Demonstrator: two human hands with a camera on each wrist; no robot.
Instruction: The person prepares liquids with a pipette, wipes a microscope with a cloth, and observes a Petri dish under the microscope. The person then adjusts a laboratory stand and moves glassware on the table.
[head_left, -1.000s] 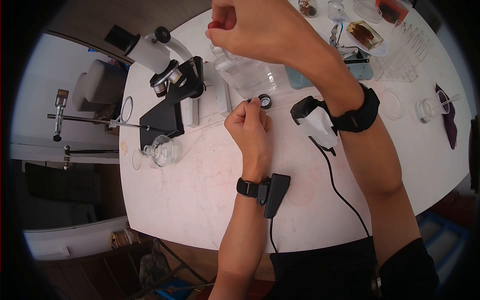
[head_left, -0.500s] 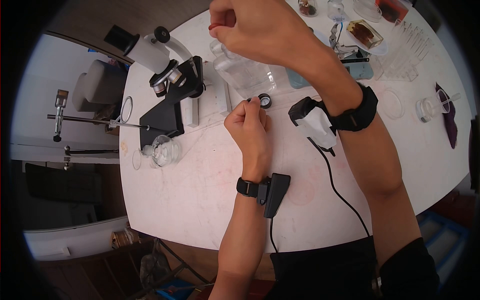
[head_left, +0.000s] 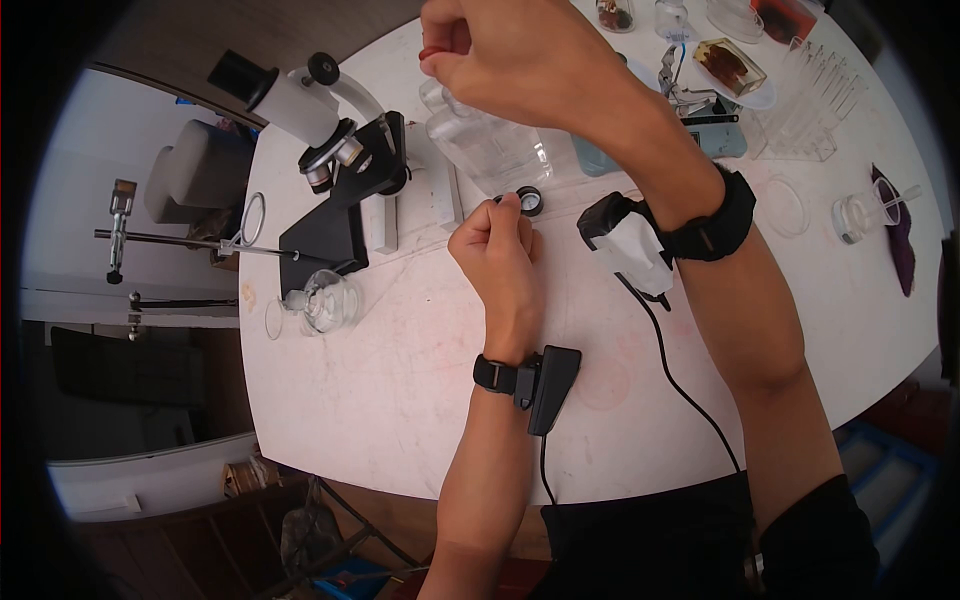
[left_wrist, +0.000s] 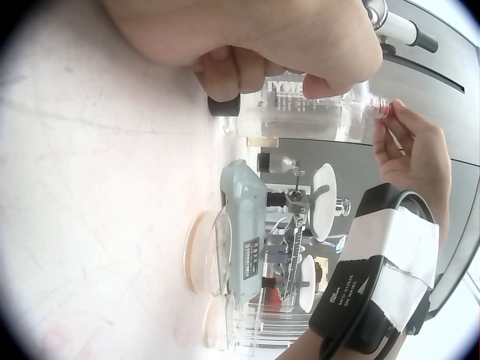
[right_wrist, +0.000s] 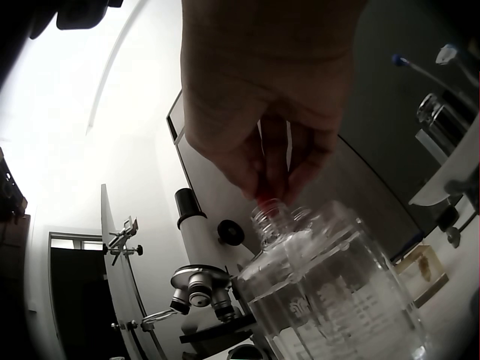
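Clear bottle (head_left: 490, 150) stands upright on the surface (head_left: 620, 440), presumably so that its mouth can be worked from above. Nearer the person, the left grip (head_left: 500, 245) is curled into a fist with nothing visibly held, perhaps resting there for steadiness; a round black item (head_left: 529, 202) lies just beside it. The right grip (head_left: 530, 60), fingertips drawn together, pinches a small red piece, perhaps a cap (head_left: 433, 52), at the bottle's mouth, leaving the body below, outside the pinch.
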